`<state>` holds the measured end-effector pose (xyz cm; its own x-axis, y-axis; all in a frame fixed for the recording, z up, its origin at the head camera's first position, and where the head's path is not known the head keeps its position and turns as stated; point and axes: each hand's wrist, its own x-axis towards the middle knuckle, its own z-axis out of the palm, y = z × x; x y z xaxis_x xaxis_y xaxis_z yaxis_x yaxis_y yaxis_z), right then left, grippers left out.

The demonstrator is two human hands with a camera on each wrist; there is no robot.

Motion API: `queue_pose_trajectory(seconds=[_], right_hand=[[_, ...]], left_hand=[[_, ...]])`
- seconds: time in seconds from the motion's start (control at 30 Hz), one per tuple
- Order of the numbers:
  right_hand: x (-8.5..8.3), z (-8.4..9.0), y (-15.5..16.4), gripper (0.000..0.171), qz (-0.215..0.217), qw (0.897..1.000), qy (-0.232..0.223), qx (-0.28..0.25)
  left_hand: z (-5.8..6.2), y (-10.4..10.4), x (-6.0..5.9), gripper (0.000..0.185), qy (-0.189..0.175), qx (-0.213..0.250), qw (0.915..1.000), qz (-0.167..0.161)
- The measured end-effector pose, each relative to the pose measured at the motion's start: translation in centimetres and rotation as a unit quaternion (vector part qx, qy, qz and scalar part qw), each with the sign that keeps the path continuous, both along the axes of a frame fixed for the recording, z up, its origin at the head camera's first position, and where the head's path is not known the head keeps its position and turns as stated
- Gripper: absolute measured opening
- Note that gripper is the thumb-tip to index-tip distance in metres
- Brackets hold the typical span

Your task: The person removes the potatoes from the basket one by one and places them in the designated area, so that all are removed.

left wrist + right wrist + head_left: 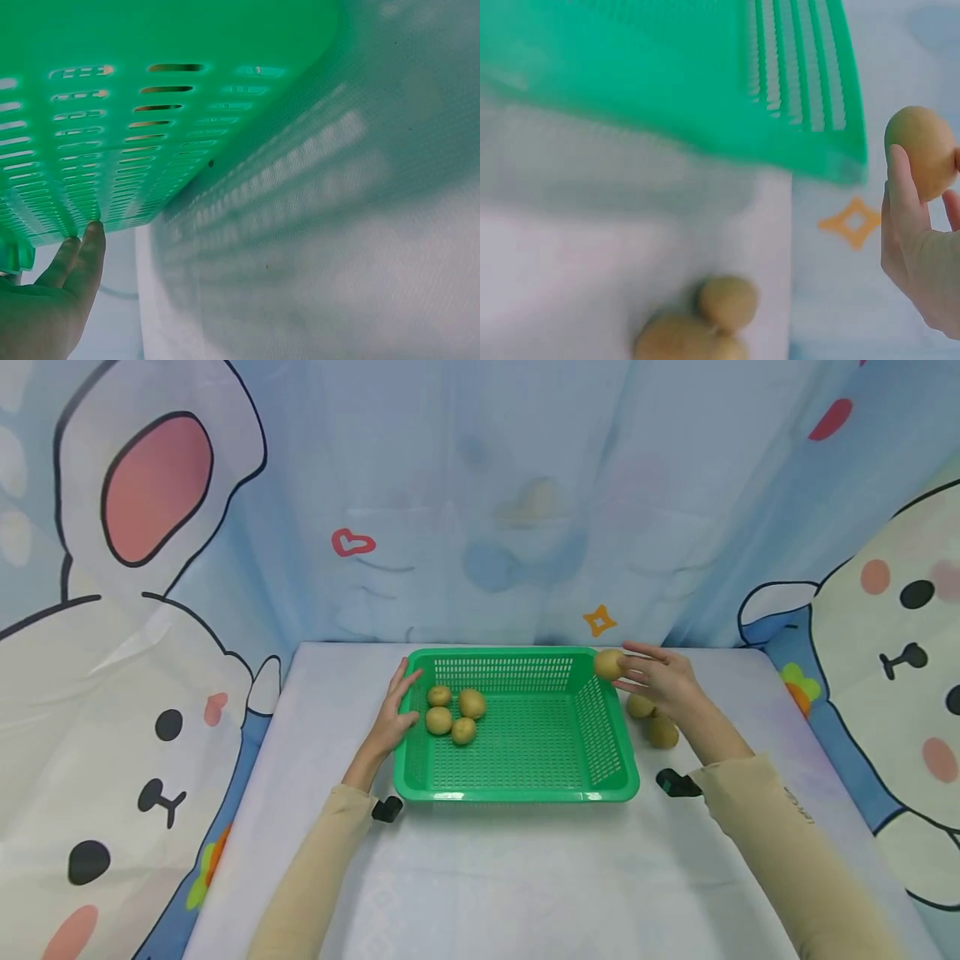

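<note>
- Four kiwis (453, 713) sit in basket (517, 781); fifth kiwi (609, 664) pinched by R hand (660, 681) at far-right rim.
- L hand (393, 714), fingers straight, presses basket's left wall.
- Risk: loose pinch, fruit clips rim, rolls off table (480, 877).

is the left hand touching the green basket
Touching. The left wrist view shows the fingertips of the left hand pressed against the green basket wall, with no gap.
</note>
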<state>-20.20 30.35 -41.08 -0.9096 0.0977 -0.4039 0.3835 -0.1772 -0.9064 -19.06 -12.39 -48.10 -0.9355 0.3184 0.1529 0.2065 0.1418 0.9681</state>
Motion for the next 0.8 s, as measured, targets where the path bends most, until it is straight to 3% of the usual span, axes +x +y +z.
queue_pose_trajectory(seconds=[0.13,0.3,0.43,0.53,0.63,0.67,0.8], right_hand=[[1.1,-0.7,2.8,0.054,-0.043,0.998,-0.034,-0.036],[2.6,-1.9,5.9,0.041,-0.067,0.996,-0.054,-0.024],[3.8,-3.1,8.1,0.041,-0.077,0.993,-0.081,-0.036],[4.8,-4.2,9.3,0.045,-0.081,0.991,-0.095,-0.042],[5.6,-5.4,9.9,0.049,-0.082,0.991,-0.102,-0.041],[5.9,-5.7,10.1,0.041,-0.082,0.99,-0.102,-0.045],[6.4,-6.5,10.6,0.023,-0.079,0.99,-0.101,-0.063]], left_hand=[[0.2,0.1,0.1,0.08,0.002,0.0,1.0,0.0],[0.0,0.1,-0.1,0.079,0.0,0.012,0.9999,0.0],[-2.1,0.1,-1.0,0.08,0.009,0.014,0.9998,0.007],[-1.9,0.0,-0.9,0.08,0.013,0.006,0.9999,0.006],[-0.5,0.0,-0.2,0.078,0.006,0.007,1.0,0.001],[0.0,0.0,0.0,0.078,0.005,0.005,1.0,-0.001],[0.0,0.0,-0.1,0.078,0.01,0.002,0.9999,0.002]])
